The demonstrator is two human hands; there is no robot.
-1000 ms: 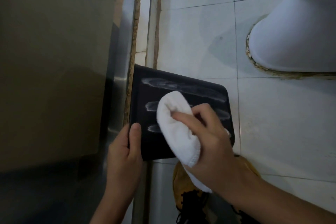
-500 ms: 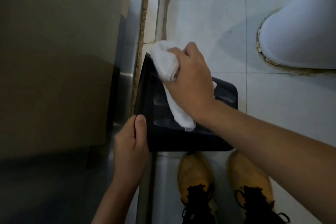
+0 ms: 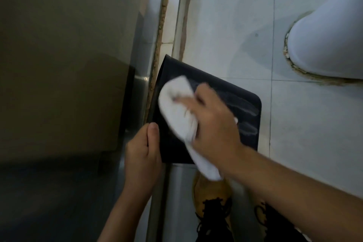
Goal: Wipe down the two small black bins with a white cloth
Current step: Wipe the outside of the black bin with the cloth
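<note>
A small black bin (image 3: 245,92) is held up at the centre, its flat ribbed face turned toward me. My left hand (image 3: 142,155) grips its near left edge, thumb lying on the face. My right hand (image 3: 214,122) holds a bunched white cloth (image 3: 176,108) and presses it onto the bin's left half; the cloth's tail hangs below my wrist. The fingers are motion-blurred. Pale streaks mark the bin's right side. Only one bin is in view.
A dark partition panel with a metal frame (image 3: 145,49) fills the left side, right beside the bin. White floor tiles (image 3: 225,35) lie beyond. A white toilet base (image 3: 330,41) stands at the upper right. My yellow shoes (image 3: 210,196) are below the bin.
My right hand has come back down from the bin's far top edge to its left half with the cloth. The bin's flat face has tipped back toward me. My left hand keeps its grip.
</note>
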